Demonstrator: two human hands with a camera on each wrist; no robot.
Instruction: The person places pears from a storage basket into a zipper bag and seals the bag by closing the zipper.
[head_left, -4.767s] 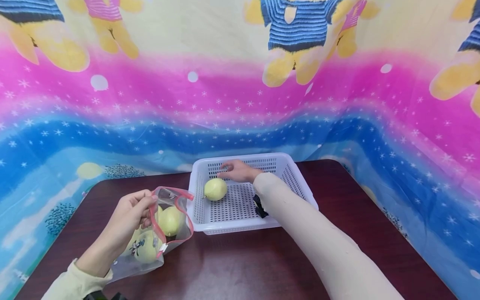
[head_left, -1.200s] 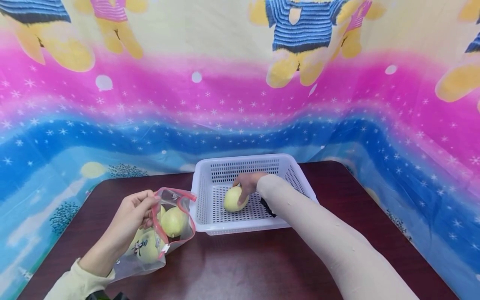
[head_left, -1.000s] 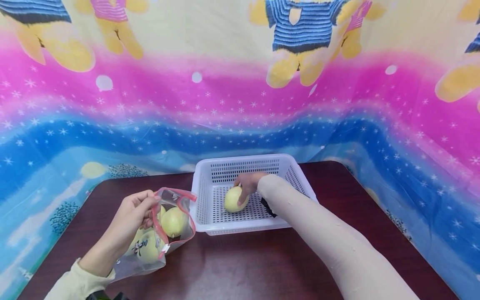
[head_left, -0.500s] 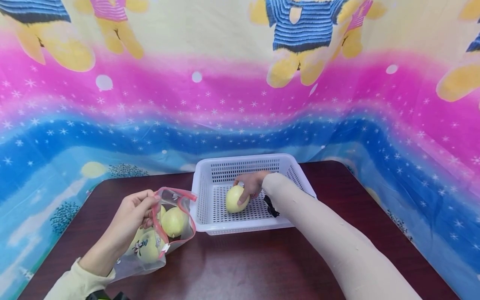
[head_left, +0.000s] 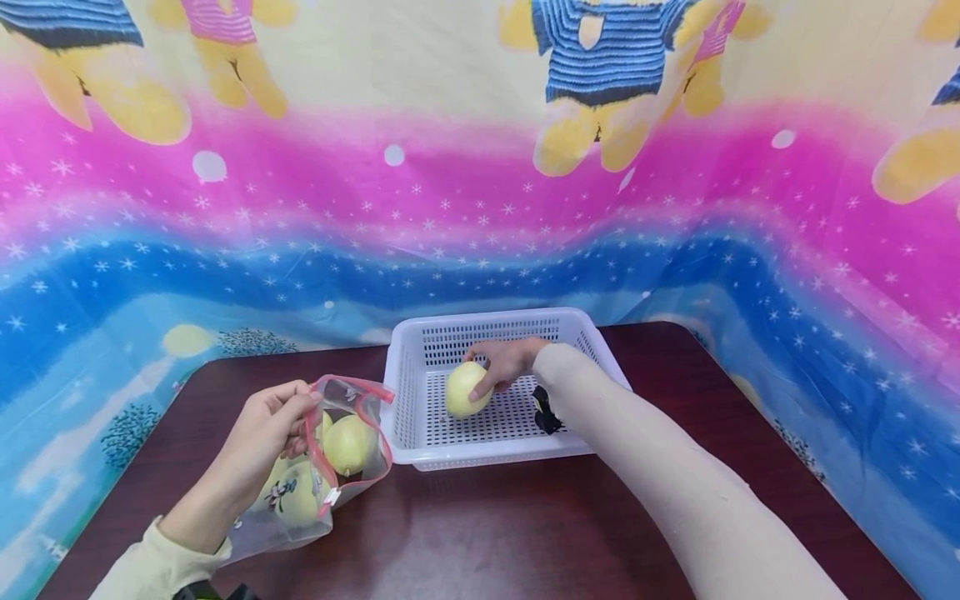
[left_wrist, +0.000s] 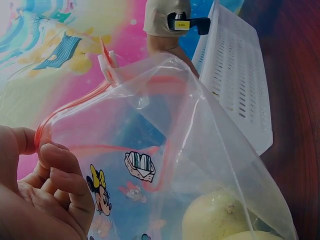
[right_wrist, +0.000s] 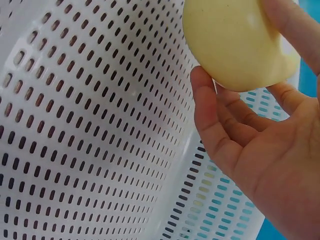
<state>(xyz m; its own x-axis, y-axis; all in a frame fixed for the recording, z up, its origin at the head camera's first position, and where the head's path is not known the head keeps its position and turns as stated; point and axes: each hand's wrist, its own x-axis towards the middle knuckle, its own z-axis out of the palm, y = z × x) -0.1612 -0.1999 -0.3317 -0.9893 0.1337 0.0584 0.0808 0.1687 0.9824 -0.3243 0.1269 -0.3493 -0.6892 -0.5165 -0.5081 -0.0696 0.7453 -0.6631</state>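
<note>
My right hand holds a pale yellow pear inside the white plastic basket, thumb on the near side and fingers round the far side. In the right wrist view the pear sits between thumb and curled fingers, close over the slotted basket floor. My left hand pinches the red-trimmed edge of a clear zip bag. The bag's mouth gapes towards the basket, its white slider hanging at the lower corner. Several pears lie in the bag; cartoon prints show on its side in the left wrist view.
Bag and basket stand side by side on a dark red-brown table, the bag's mouth right at the basket's left rim. A printed cloth with bears and snowflakes hangs behind the table and along both sides.
My right hand has gone from reaching above the pear to gripping it. The pear moved from the basket's left end towards the middle, then slightly up and left. The left hand stays put.
</note>
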